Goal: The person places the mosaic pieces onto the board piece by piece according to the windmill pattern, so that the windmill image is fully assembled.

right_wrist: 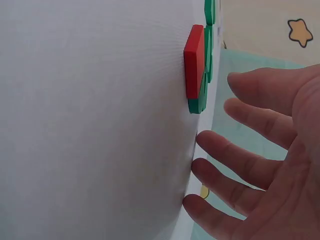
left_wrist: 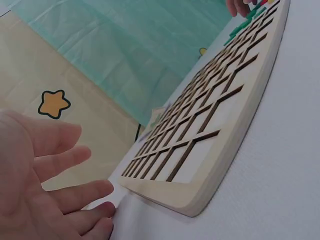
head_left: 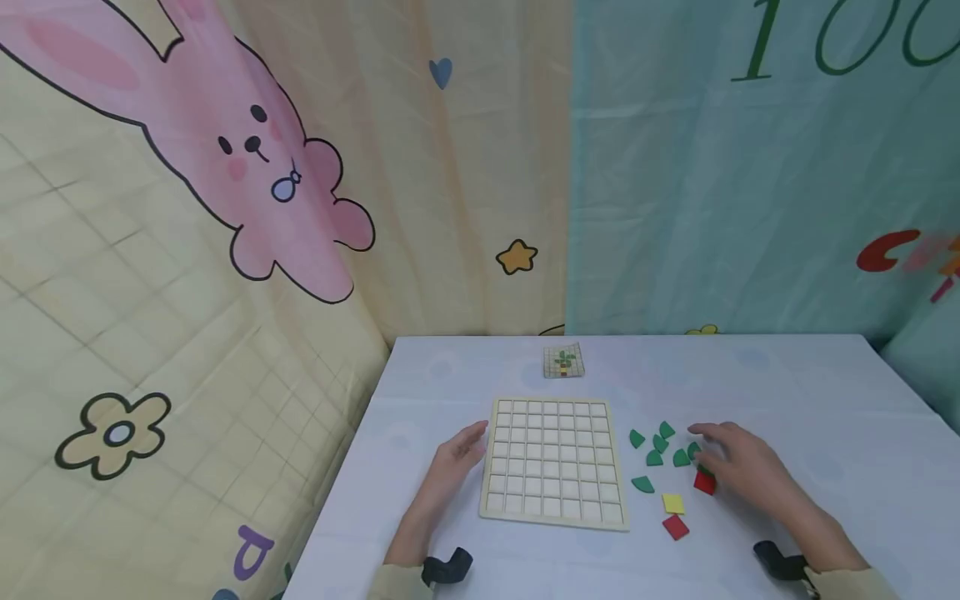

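A wooden grid board (head_left: 553, 522) with rows of white square cells lies flat on the table. Beside its left edge my left hand (head_left: 453, 458) rests with fingers relaxed and nothing in them. On the right, my right hand (head_left: 746, 467) hovers by the loose pieces, fingers spread and holding nothing. Several green rounded pieces (head_left: 655, 458) lie between that hand and the board. A red square (head_left: 705, 482) sits right beside the hand, overlapping a green piece (right_wrist: 194, 106) in the right wrist view. Nearer me are a yellow square (head_left: 672, 503) and a second red square (head_left: 676, 527).
Behind the board lies a small card (head_left: 563, 361) printed with a green plant-like picture on a grid. The white table (head_left: 435, 367) ends at a patterned curtain (head_left: 465, 167) at the back. A black strap device (head_left: 448, 567) is on each wrist.
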Demonstrator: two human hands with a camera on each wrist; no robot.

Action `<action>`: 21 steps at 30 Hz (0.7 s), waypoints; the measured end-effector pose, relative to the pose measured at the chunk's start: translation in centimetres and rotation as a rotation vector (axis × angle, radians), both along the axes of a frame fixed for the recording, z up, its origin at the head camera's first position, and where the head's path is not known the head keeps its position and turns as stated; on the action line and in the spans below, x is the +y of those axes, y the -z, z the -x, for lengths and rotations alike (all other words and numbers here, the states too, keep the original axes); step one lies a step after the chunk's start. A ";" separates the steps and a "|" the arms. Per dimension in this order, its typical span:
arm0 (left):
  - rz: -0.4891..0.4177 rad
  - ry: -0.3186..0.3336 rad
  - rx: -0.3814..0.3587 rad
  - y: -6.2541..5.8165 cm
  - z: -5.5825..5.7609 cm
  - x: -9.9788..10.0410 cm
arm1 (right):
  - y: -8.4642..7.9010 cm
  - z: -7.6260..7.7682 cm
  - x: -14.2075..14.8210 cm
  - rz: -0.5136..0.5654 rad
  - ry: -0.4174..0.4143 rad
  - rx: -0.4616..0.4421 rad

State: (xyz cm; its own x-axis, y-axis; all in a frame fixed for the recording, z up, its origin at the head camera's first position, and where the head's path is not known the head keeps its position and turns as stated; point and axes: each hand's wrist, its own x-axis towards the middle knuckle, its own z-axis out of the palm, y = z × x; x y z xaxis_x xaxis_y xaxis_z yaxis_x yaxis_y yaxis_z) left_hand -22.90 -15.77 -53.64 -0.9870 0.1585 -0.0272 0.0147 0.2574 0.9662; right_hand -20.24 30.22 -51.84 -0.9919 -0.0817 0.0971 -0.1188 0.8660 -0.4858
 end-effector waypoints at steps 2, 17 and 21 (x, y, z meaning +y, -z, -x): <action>0.055 0.010 0.004 0.1 -0.2 0.1 | 0.3 0.1 0.0 -0.005 -0.002 -0.007; 0.341 0.130 0.133 1.4 -1.0 0.4 | 0.7 1.3 0.5 -0.069 -0.025 -0.035; 0.380 0.142 0.155 1.1 -1.0 0.5 | 0.4 1.6 0.5 -0.061 -0.023 -0.041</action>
State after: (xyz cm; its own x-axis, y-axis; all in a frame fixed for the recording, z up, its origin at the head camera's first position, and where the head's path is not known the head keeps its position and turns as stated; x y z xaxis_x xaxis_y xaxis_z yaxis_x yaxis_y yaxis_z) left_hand -21.88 -15.27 -54.76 -0.9531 0.3004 0.0366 0.2128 0.5793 0.7868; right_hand -21.87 30.76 -52.20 -0.9928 -0.1091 0.0503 -0.1201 0.8912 -0.4374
